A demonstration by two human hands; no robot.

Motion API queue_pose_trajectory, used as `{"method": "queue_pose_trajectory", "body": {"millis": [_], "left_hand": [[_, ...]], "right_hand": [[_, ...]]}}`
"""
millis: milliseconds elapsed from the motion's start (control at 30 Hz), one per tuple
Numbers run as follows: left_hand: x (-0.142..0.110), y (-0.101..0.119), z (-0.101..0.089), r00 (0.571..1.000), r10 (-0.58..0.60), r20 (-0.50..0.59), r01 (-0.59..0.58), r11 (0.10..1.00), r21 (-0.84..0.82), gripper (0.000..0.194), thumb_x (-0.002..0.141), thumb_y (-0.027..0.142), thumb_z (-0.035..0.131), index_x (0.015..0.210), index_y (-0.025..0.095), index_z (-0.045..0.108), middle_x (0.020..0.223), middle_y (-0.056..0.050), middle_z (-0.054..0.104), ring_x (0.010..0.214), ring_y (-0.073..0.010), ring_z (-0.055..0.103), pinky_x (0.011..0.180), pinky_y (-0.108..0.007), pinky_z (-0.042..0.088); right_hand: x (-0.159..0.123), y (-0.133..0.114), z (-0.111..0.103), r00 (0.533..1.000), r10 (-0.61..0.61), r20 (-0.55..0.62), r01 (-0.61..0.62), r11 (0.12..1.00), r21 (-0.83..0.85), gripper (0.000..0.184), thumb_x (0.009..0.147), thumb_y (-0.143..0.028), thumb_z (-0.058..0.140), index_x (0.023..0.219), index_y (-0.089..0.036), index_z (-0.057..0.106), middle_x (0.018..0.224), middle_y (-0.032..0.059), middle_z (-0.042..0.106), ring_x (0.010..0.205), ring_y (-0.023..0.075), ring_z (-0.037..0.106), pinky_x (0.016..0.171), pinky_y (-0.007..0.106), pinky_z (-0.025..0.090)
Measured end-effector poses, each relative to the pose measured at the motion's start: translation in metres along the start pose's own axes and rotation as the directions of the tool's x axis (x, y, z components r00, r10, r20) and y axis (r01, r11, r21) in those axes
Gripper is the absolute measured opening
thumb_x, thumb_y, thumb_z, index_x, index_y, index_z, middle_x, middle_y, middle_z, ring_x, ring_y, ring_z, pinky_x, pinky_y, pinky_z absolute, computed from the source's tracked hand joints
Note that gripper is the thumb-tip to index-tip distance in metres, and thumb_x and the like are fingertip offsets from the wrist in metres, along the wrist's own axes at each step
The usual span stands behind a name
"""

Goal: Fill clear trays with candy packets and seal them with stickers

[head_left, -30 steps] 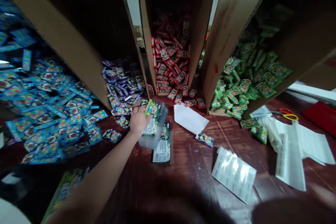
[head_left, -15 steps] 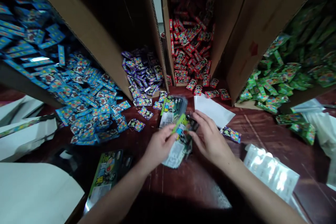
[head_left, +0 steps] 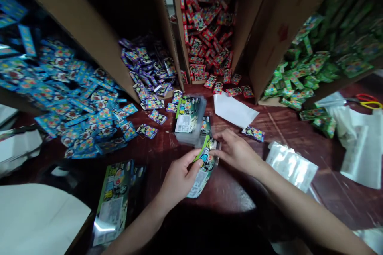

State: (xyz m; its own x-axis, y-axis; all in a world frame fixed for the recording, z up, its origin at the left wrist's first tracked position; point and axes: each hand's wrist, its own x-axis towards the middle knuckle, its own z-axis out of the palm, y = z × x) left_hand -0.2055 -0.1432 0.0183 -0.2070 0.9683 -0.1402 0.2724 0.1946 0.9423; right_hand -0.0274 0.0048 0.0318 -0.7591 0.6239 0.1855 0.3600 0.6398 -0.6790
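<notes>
My left hand (head_left: pixel 181 174) is closed on a small stack of printed plastic packaging bags (head_left: pixel 202 173), green and black with a pale label panel, thumb on top. At their upper right edge, my right hand (head_left: pixel 235 151) pinches the same bags between thumb and fingers. Just beyond the hands lies a pile of similar clear-backed bags (head_left: pixel 186 121) on the dark red table. Another stack of printed bags (head_left: pixel 112 199) rests to the left of my left forearm. A white paper sheet (head_left: pixel 235 110) sits past my right hand, beside a purple sachet (head_left: pixel 253 133).
Cardboard boxes on their sides spill blue sachets (head_left: pixel 86 115), purple sachets (head_left: pixel 149 67), red sachets (head_left: pixel 209 48) and green sachets (head_left: pixel 302 71). Shiny clear plastic packs (head_left: pixel 291 165) lie right; scissors with red and yellow handles (head_left: pixel 369 101) are farther off. White sheet material (head_left: pixel 38 219) covers the lower left.
The view has shifted, so the boxes sit higher. My hands have drawn back from the pile, uncovering more of it, with the held bags squared up between them.
</notes>
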Motion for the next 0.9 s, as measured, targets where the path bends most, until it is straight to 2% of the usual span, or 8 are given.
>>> {"method": "queue_pose_trajectory", "body": {"millis": [133,333,400,500,567,633,800,900], "left_hand": [[-0.012,-0.010,0.010,0.992,-0.089,0.086,0.091,0.996,-0.017,0.036,0.098,0.037,0.055,0.132,0.029,0.064,0.130,-0.005,0.070,0.113,-0.0244,0.070,0.100,-0.039,0.055],[-0.019,-0.011,0.017,0.869,-0.104,0.484,0.303,0.885,-0.353,0.051,0.074,0.026,0.083,0.121,0.018,0.064,0.119,-0.011,0.074,0.106,-0.0254,0.072,0.092,-0.039,0.058],[-0.015,-0.009,0.019,0.899,-0.136,0.416,0.309,0.870,-0.383,0.039,0.075,0.030,0.082,0.108,0.015,0.068,0.108,-0.010,0.077,0.096,-0.0238,0.073,0.087,-0.037,0.058],[-0.007,-0.009,0.024,0.977,-0.174,0.127,0.211,0.888,-0.409,0.030,0.082,0.037,0.076,0.103,0.016,0.072,0.106,-0.008,0.077,0.097,-0.0235,0.073,0.089,-0.036,0.057],[-0.002,-0.012,0.030,0.984,-0.178,-0.028,0.150,0.891,-0.429,0.031,0.085,0.040,0.074,0.104,0.017,0.072,0.105,-0.007,0.078,0.098,-0.0240,0.072,0.089,-0.036,0.057],[0.001,-0.017,0.040,0.973,-0.196,-0.119,0.128,0.895,-0.427,0.031,0.086,0.043,0.073,0.103,0.017,0.071,0.102,-0.006,0.078,0.095,-0.0240,0.073,0.085,-0.035,0.058],[-0.012,-0.029,0.066,0.951,-0.197,-0.238,0.178,0.979,-0.099,0.033,0.097,0.049,0.056,0.113,0.021,0.064,0.101,-0.008,0.076,0.090,-0.0232,0.073,0.079,-0.033,0.058],[-0.016,-0.028,0.048,0.972,-0.075,-0.221,0.104,0.987,0.122,0.046,0.100,0.047,0.050,0.140,0.024,0.049,0.125,-0.011,0.070,0.104,-0.0237,0.071,0.088,-0.036,0.057]], "right_hand": [[-0.016,-0.005,-0.020,0.973,0.020,0.230,-0.011,0.999,-0.038,0.013,0.093,-0.033,0.067,0.086,-0.022,0.066,0.081,0.0010,0.068,0.074,0.0173,0.065,0.069,0.030,0.050],[-0.026,-0.010,-0.054,0.785,-0.231,0.575,0.106,0.964,0.242,0.014,0.097,-0.028,0.061,0.105,-0.031,0.072,0.107,-0.0017,0.075,0.103,0.0183,0.071,0.104,0.047,0.049],[-0.028,-0.007,-0.049,0.865,-0.170,0.472,0.079,0.975,0.205,0.014,0.098,-0.034,0.060,0.100,-0.029,0.073,0.110,0.0018,0.074,0.109,0.0221,0.070,0.107,0.053,0.046],[-0.038,-0.006,-0.019,0.994,0.087,0.059,-0.097,0.976,0.193,0.023,0.098,-0.044,0.058,0.107,-0.026,0.069,0.116,0.0080,0.073,0.113,0.0242,0.068,0.104,0.048,0.050],[-0.047,-0.010,0.011,0.961,0.261,-0.088,-0.222,0.924,0.310,0.031,0.098,-0.048,0.056,0.116,-0.024,0.062,0.115,0.0089,0.073,0.106,0.0220,0.071,0.095,0.039,0.055],[-0.056,-0.014,0.040,0.924,0.377,-0.070,-0.328,0.872,0.362,0.033,0.099,-0.050,0.052,0.116,-0.022,0.058,0.107,0.0082,0.075,0.094,0.0211,0.073,0.081,0.033,0.058],[-0.074,-0.012,0.082,0.857,0.485,-0.175,-0.478,0.874,0.085,0.033,0.103,-0.050,0.040,0.100,-0.021,0.056,0.083,0.0095,0.074,0.067,0.0260,0.072,0.055,0.031,0.046],[-0.082,-0.002,0.083,0.853,0.501,-0.145,-0.512,0.857,-0.052,0.034,0.103,-0.051,0.038,0.099,-0.021,0.055,0.076,0.0087,0.072,0.060,0.0264,0.070,0.050,0.030,0.040]]}}
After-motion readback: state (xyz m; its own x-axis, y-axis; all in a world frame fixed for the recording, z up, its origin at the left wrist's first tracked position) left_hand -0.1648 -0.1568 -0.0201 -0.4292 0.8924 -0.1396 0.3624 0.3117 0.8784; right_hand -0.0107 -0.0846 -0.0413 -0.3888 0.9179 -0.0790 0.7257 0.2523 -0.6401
